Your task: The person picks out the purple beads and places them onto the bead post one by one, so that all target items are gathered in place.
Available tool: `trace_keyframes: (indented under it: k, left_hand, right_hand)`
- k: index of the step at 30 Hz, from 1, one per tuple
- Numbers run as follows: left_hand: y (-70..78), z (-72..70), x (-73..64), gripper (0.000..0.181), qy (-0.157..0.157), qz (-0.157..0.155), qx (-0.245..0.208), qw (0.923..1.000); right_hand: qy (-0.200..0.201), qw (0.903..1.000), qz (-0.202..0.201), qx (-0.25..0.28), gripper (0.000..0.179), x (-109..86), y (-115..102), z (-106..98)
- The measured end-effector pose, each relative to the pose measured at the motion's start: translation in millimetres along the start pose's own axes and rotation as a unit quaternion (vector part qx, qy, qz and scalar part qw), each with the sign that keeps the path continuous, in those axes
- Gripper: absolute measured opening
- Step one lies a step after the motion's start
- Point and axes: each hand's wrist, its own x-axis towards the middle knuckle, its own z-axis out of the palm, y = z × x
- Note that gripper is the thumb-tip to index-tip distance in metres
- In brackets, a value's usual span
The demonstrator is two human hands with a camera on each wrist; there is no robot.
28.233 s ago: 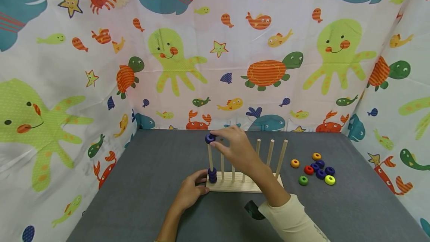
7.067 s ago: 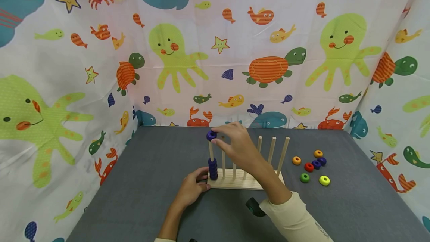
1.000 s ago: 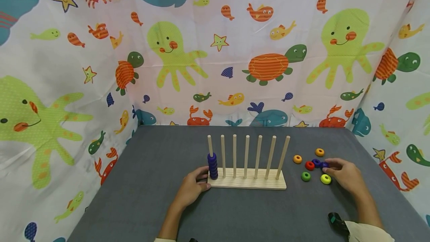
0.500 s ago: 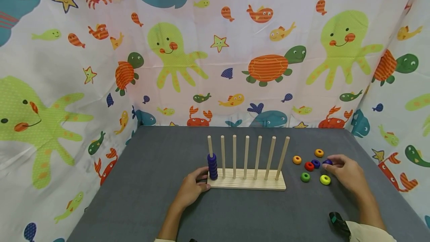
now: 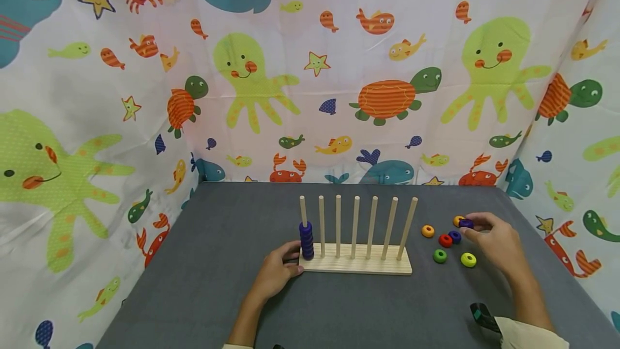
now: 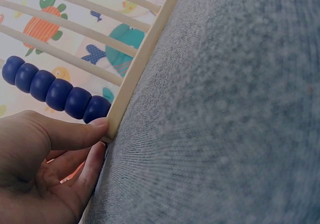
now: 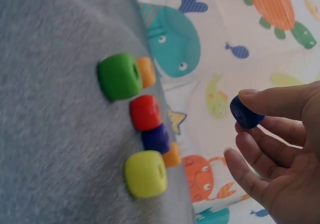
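Observation:
My right hand (image 5: 499,244) pinches a dark blue bead (image 5: 466,223) between thumb and fingertips. In the right wrist view this blue bead (image 7: 245,113) is lifted off the table. My left hand (image 5: 275,272) grips the left end of a wooden bead stand (image 5: 358,265), its thumb at the base's edge. The stand's leftmost peg carries a stack of blue beads (image 5: 307,240), seen close in the left wrist view as a row of blue beads (image 6: 57,92). The other pegs are bare.
Loose beads lie right of the stand: a red bead (image 5: 445,240), a blue bead (image 5: 455,237), a green bead (image 5: 439,256), a yellow bead (image 5: 468,260), an orange bead (image 5: 427,231) and another orange bead (image 5: 457,221). A printed curtain (image 5: 329,85) hangs behind the grey table (image 5: 232,230).
Blue beads have been added to the left peg since the oldest frame. In the last second my right hand has picked up a blue bead from the loose ones and raised it. My left hand stays put.

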Motion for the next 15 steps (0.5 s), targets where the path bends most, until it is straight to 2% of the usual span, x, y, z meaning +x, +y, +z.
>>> trace_keyframes:
  k: [4, 15]
  left_hand:
    - [0.0, -0.1, -0.5, 0.059, 0.0, 0.001, 0.0, 1.0]
    - [1.2, -0.2, -0.6, 0.061, -0.001, 0.001, -0.007, 1.0]
  right_hand:
    - [0.031, 0.999, -0.031, -0.01, 0.052, -2.1, -11.2, 1.0]
    - [0.08, 0.9926, -0.09, -0.013, 0.045, -13.8, -45.8, -1.4]
